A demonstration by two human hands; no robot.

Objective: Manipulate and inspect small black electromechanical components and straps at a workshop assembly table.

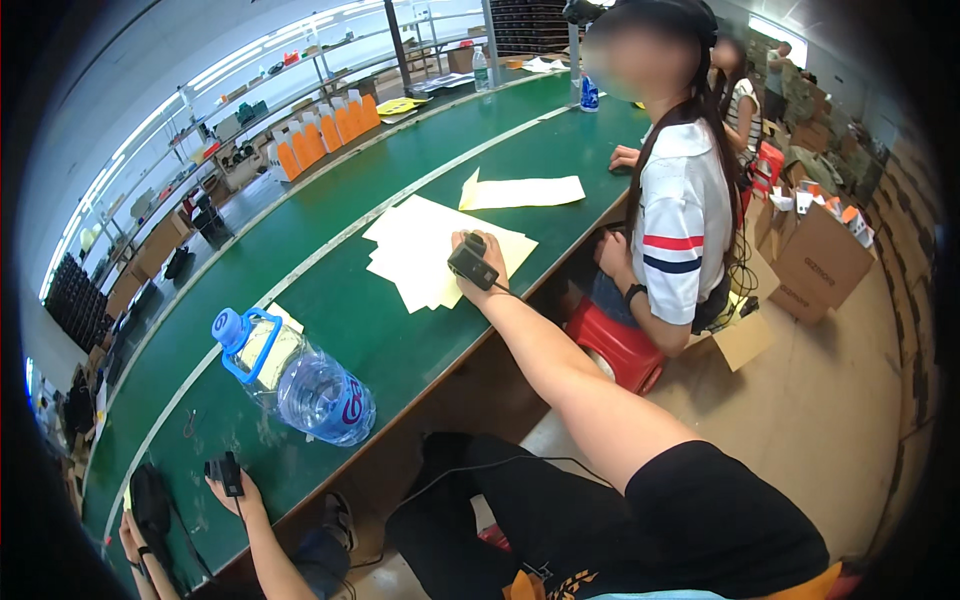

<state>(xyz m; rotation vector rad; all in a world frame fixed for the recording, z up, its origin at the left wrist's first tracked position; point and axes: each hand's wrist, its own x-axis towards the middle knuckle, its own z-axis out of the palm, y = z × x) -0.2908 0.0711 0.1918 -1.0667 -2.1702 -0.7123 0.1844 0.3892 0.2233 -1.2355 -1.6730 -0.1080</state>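
Note:
My right hand [495, 262] reaches out over pale yellow paper sheets [415, 245], spread in an overlapping stack on the green table. A small black device [472, 262] is worn on it and covers most of the fingers; the fingertips that show touch the top sheets, and whether they grip one is hidden. My left hand [248, 492] rests at the near table edge, thumb apart, with nothing visible in it. It wears a similar black device [226, 474]. Between my hands stands a large clear water bottle [325, 395] with a blue cap and handle.
Further off lies a folded yellow sheet [525, 192]. A person in a white shirt [685, 190] sits at my right on a red stool [615, 345]. At lower left are another person's hands [135, 540] beside a black bag [152, 505]. Cardboard boxes [820, 260] stand on the floor.

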